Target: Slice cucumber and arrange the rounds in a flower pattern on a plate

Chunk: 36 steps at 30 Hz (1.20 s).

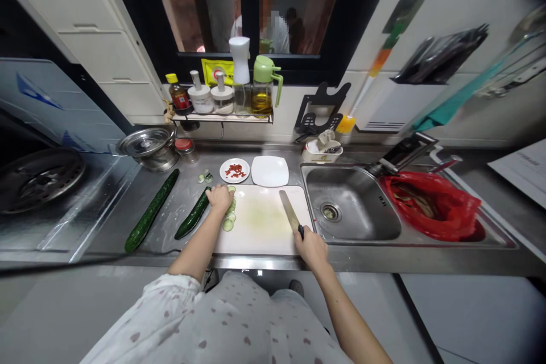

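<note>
My right hand is wrapped around the black handle of a kitchen knife. Its broad blade lies over the right part of a white cutting board. At the board's left edge, my left hand is curled palm down, its fingertips partly hidden. It touches a row of cucumber slices and reaches the upper end of a shorter cucumber. Whatever sits under those fingers is hidden. Farther left on the steel counter lies a longer whole cucumber.
Behind the board are a plate of chopped red pieces and a white square plate. Small cucumber bits lie nearby. To the right is a sink with a red bag beside it. A lidded pot stands back left.
</note>
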Motion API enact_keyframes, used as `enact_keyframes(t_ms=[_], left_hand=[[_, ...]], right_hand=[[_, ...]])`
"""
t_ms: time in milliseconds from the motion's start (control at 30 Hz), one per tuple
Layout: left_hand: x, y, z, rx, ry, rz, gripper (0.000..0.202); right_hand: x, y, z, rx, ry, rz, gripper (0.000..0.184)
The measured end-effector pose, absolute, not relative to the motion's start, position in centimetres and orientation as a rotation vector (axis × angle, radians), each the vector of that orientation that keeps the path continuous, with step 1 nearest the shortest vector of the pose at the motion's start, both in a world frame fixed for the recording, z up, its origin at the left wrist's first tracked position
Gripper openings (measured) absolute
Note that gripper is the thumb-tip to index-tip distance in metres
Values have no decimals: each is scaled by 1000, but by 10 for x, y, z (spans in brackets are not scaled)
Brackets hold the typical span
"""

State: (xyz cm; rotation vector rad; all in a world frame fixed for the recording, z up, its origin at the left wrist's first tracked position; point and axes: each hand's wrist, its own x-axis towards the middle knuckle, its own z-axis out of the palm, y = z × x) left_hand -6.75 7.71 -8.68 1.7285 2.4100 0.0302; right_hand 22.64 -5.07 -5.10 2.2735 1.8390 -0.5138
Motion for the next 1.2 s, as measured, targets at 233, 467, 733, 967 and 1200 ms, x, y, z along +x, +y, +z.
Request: enact_keyframes(t_ms=[233,467,733,967,1200], left_hand=[[-67,81,-92,1739,2419,42,35],[-70,87,-91,1530,2404,171,31],[-59,80,-82,1385,2308,401,20],[-26,53,-80,1398,2078,500,16],[-3,27,-89,1440,2030,442,14]], right_hand=[[226,-52,-49,2260,1870,-510,38],[226,-52,-50,2254,1855,-538,38],[225,-52,-49,2254,1827,-566,37],[224,-52,-49,2261,1840,-569,37],[223,-52,-48,2250,1846,-573,38]])
